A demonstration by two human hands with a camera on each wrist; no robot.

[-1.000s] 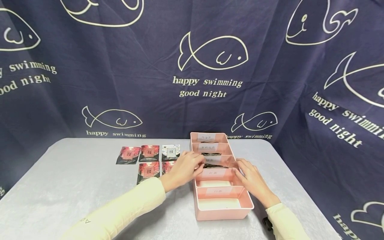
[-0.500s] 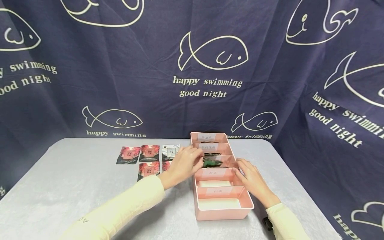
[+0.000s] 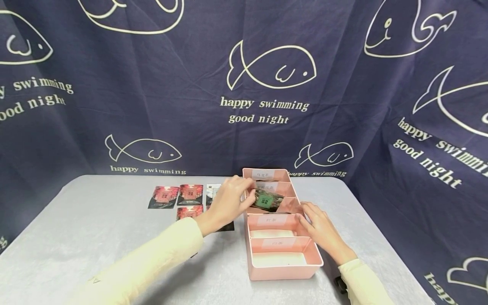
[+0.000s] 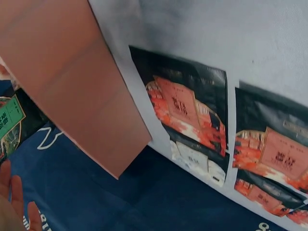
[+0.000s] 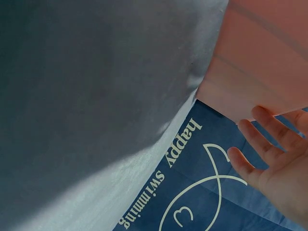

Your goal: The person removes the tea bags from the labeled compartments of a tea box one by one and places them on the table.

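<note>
A green-labelled tea sachet (image 3: 268, 201) stands tilted over the middle of a pink divided box (image 3: 282, 273), its printed face showing. My left hand (image 3: 228, 199) pinches its left edge between thumb and fingers. In the left wrist view, part of the sachet (image 4: 10, 118) shows at the left edge, above the spread fingers of my left hand (image 4: 17, 202). At the box's right side my right hand (image 3: 322, 226) holds the rim, thumb over the inside. The right wrist view shows fingers of the right hand (image 5: 279, 154) against the outer wall.
Left of the box lie several red-and-black tea sachets (image 3: 164, 197) and a white one (image 3: 211, 194), partly covered by the left arm. Paper labels (image 3: 271, 220) mark the box compartments; the two nearest show bare bottoms. A dark blue fish-print curtain (image 3: 206, 84) hangs behind the table (image 3: 95, 237).
My left hand has lifted the green sachet from the middle compartment and moved it up and away, turning its label into view. My right hand stays at the rim.
</note>
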